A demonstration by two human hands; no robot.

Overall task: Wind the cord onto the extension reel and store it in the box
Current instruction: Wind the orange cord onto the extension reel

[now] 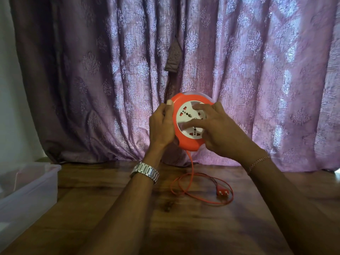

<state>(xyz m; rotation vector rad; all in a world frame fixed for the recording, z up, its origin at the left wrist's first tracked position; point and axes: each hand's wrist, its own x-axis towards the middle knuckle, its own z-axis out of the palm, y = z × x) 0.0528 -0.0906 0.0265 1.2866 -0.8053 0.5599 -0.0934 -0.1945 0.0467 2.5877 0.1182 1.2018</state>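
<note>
Hands hold an orange extension reel (185,142) up above the wooden surface (165,227), in front of a purple patterned curtain (110,70). The left hand (161,124) grips the reel's left rim, its fingers curled round the edge with the thumb on the front. The right hand (217,129) lies over the white socket face (185,115), its fingers (191,124) spread apart and pressing on that face; motion blur hides how each fingertip sits. An orange cord (191,168) hangs from the bottom of the reel down to the surface, where it lies in a loose loop ending in a plug (221,192) to the right. A clear plastic box (31,188) stands at the left edge of the surface, well apart from the reel. A metal watch (145,172) is on the left wrist, a thin bracelet (258,162) on the right.
</note>
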